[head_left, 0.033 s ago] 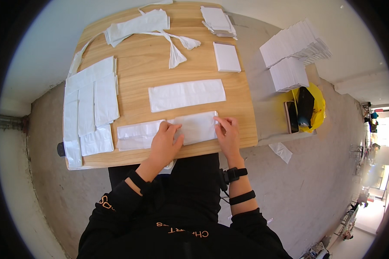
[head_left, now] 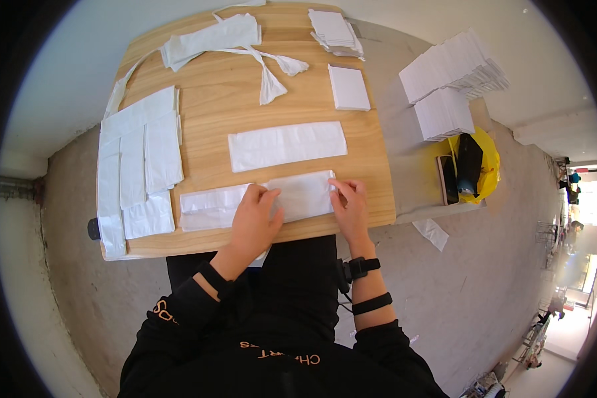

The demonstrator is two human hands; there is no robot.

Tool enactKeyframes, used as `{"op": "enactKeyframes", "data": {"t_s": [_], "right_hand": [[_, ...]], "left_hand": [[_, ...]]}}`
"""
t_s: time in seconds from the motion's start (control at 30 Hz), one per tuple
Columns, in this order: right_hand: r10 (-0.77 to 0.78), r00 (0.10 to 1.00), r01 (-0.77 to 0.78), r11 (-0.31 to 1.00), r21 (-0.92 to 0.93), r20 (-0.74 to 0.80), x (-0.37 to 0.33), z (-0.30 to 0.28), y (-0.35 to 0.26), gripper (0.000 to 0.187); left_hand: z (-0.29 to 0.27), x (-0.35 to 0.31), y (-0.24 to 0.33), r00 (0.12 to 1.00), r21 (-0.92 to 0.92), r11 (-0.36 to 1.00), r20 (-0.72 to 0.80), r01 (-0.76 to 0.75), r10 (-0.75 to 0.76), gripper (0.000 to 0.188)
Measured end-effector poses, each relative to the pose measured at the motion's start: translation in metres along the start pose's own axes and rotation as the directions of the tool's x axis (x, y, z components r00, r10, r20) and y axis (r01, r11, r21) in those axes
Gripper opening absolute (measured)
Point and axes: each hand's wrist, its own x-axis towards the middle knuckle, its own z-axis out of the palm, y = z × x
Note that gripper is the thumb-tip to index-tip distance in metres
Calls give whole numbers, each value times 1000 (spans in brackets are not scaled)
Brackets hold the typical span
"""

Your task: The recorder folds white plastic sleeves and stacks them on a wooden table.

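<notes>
A folded white plastic bag (head_left: 302, 196) lies lengthwise along the near edge of the wooden table, its left half (head_left: 212, 209) shinier and looser. My left hand (head_left: 254, 219) rests across its middle with bent fingers and thumb closed on the plastic. At the bag's right end, my right hand (head_left: 348, 204) pinches the edge between thumb and fingers. Just beyond lies another flat, folded white plastic bag (head_left: 287, 146), which neither hand touches. Part of the near bag is hidden under my left hand.
Overlapping white folded bags (head_left: 142, 152) cover the table's left side. Torn white plastic strips (head_left: 212, 41) lie at the back. White flat packs (head_left: 349, 87) sit at the right edge. Beside the table are stacked white packs (head_left: 444, 113), a phone (head_left: 448, 179) and a yellow bag (head_left: 489, 166).
My left hand has shifted very slightly to the right on the bag. My right hand and everything else look the same.
</notes>
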Motion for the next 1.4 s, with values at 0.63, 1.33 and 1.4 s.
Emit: {"op": "enactKeyframes", "data": {"t_s": [0.63, 1.33, 1.4], "right_hand": [[-97, 991, 97, 995, 3, 90, -2, 33, -58, 24], [-68, 991, 81, 990, -114, 115, 0, 45, -52, 26], [-94, 982, 102, 994, -39, 166, -3, 53, -79, 25]], "left_hand": [[23, -11, -3, 925, 264, 895, 223, -360, 306, 90], [-91, -73, -106, 887, 376, 832, -379, 408, -264, 35], [-92, -74, -106, 883, 367, 835, -387, 410, -263, 35]]}}
